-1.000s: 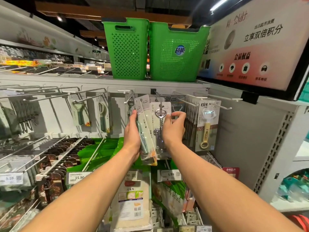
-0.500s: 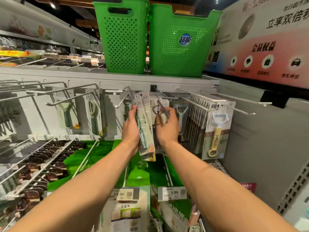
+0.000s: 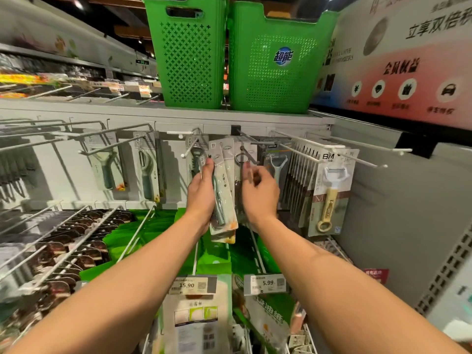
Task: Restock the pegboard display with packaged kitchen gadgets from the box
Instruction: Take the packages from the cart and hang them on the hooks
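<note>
- Left hand (image 3: pixel 201 194) grips a small sheaf of packaged peelers (image 3: pixel 224 185), fingers wrapped around the near edge, thumb up along the cards; the sheaf stands upright in front of the pegboard, not yet on any hook
- Right hand (image 3: pixel 261 192) sits at 3 o'clock of the sheaf, fingers curled against the edge of a metal opener pack (image 3: pixel 239 159); blur hides whether it pinches the card or only touches it
- Opener pack appears to hang from a dark hook (image 3: pixel 246 152) at 12 o'clock of the right hand
- At 3 o'clock, a full row of yellow-handled peeler packs (image 3: pixel 332 190); at 9 o'clock, hooks carrying single green peeler packs (image 3: pixel 107 169)
- Two green baskets (image 3: pixel 189 60) on the shelf top at 12 o'clock; price tags (image 3: pixel 189 285) at 6 o'clock
- Judgement: restock mid-way; opener about hung, the peelers in hand left to place, likely on the thin 9 o'clock hooks; box out of view, so remaining stock unknown
</note>
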`<state>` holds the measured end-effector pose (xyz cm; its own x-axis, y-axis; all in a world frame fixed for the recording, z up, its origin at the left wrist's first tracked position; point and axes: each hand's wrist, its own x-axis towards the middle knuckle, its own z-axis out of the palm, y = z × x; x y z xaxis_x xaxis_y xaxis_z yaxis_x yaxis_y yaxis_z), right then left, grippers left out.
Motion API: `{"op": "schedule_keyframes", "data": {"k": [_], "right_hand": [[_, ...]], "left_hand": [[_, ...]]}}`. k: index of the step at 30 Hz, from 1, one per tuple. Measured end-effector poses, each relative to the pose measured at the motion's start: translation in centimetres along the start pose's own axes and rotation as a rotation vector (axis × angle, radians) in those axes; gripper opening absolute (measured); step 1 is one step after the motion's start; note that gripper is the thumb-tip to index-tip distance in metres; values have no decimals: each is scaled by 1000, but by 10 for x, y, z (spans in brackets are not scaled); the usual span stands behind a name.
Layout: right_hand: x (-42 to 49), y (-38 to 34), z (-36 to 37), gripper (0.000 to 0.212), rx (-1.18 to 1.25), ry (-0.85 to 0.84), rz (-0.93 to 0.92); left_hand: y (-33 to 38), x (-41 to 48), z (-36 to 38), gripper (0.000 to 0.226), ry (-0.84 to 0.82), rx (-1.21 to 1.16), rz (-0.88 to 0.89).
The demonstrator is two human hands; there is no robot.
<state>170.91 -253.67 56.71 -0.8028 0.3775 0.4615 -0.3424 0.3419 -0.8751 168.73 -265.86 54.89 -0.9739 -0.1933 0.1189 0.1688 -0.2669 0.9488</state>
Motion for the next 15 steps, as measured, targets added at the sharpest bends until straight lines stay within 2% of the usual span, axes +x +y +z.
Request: {"op": "schedule_keyframes", "data": {"k": [2, 5, 8, 11, 15], "right_hand": [[-16, -8, -7, 36, 45, -104, -24], [-34, -15, -12, 29, 41, -172, -69], [-49, -25, -22, 19, 62, -168, -60], [-68, -37, -38, 19, 113, -121, -24], [-86, -47, -55, 19, 131, -91, -6]], "left_hand": [[5, -16, -3, 81, -14, -3, 12], [8, -40, -6, 71, -23, -17, 18], [8, -61, -9, 72, 14, -22, 3], [12, -82, -15, 77, 88, -53, 15], [16, -103, -20, 64, 68, -94, 29]]}}
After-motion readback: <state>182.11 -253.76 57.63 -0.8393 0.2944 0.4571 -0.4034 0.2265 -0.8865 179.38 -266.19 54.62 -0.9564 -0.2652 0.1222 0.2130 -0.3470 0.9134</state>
